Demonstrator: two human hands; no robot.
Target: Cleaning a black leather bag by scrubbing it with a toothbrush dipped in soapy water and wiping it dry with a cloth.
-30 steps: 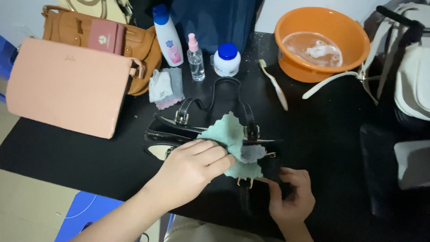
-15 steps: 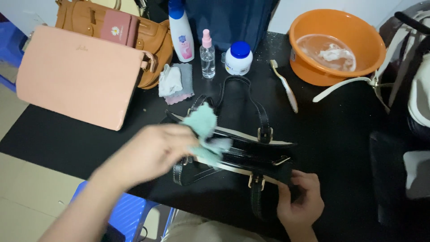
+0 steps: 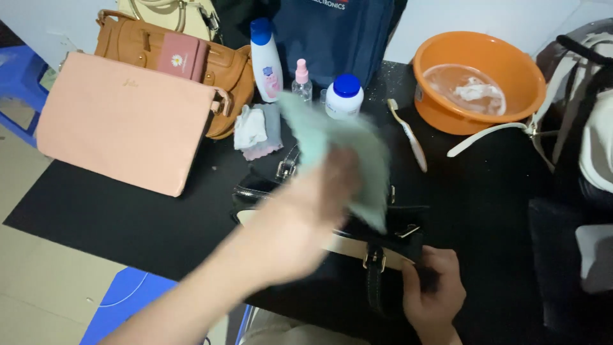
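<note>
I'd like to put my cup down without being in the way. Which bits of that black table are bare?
Bare table lies below the pink clutch, left of the black handbag. Another patch lies between the toothbrush and the white strap. The back edge, with bottles, jar and orange basin, is crowded.

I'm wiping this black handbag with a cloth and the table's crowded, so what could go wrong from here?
1. The left hand swings the green cloth close to the small spray bottle and white lotion bottle; a sweep could topple them.
2. The right hand grips only one end of the black handbag, so it may shift or tip.
3. The orange basin holds water near the bags; a knock could spill it.
</note>
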